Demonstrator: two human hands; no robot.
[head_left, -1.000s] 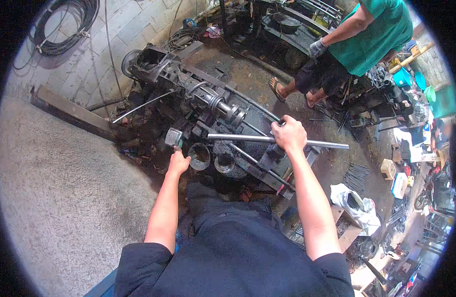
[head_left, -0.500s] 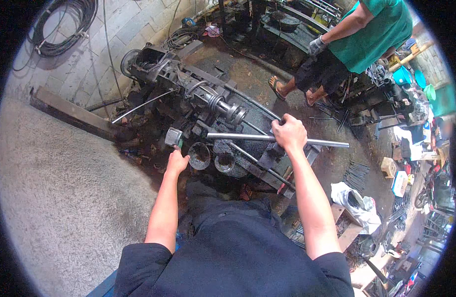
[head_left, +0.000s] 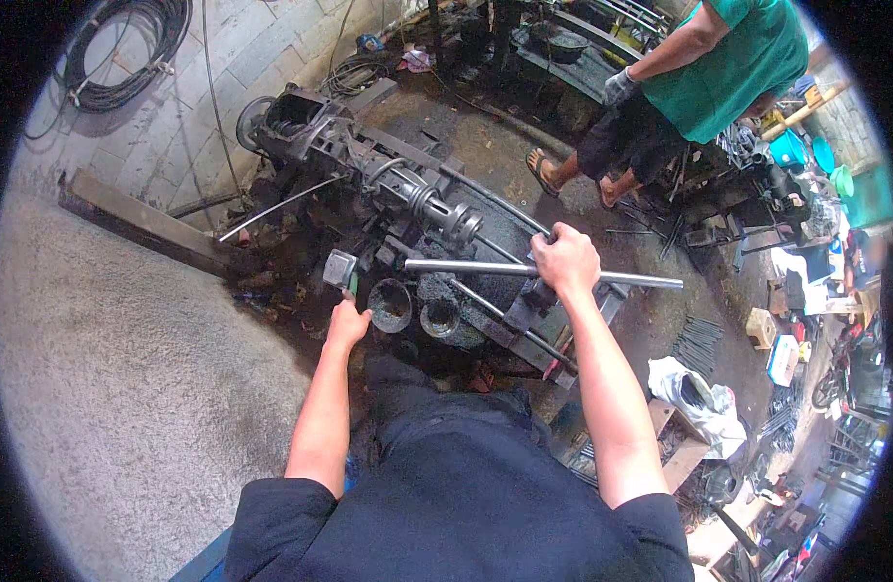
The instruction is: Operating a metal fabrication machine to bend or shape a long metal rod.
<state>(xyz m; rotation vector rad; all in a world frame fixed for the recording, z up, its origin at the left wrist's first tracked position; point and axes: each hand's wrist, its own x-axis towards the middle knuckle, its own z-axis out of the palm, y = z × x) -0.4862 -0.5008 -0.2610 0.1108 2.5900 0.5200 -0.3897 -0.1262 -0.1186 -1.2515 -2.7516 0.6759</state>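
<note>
Metal bar (head_left: pixel 466 268): smooth, straight and cylindrical, with a bright sheen; we see it crossing above the right part of the machine bed (head_left: pixel 510 339), its left end near the ringed steel collar (head_left: pixel 458 223), its right end beyond the bed's right edge.
Green handle (head_left: pixel 353 282): short, topped by a squared grey metal head (head_left: pixel 340 266) with rounded corners.
Round dishes (head_left: pixel 405 319): two metal vessels at the bed's near edge, just right of the left hand (head_left: pixel 348 322) (dark, grainy residue coats the surfaces around them).
Right arm: we note it stretched forward, the right hand (head_left: pixel 569 264) palm down, knuckles raised and fingers bent.
Left arm: extended to the bed's near left corner, thumb angled toward the dishes.
Left grip: fingers curled around the green handle, the squared head projecting beyond them.
Right grip: fingers bent inward over the bar; their tips are hidden, so we cannot tell what they pinch.
Bar and hand: the bar passes beneath the right hand, just right of the bar's middle.
</note>
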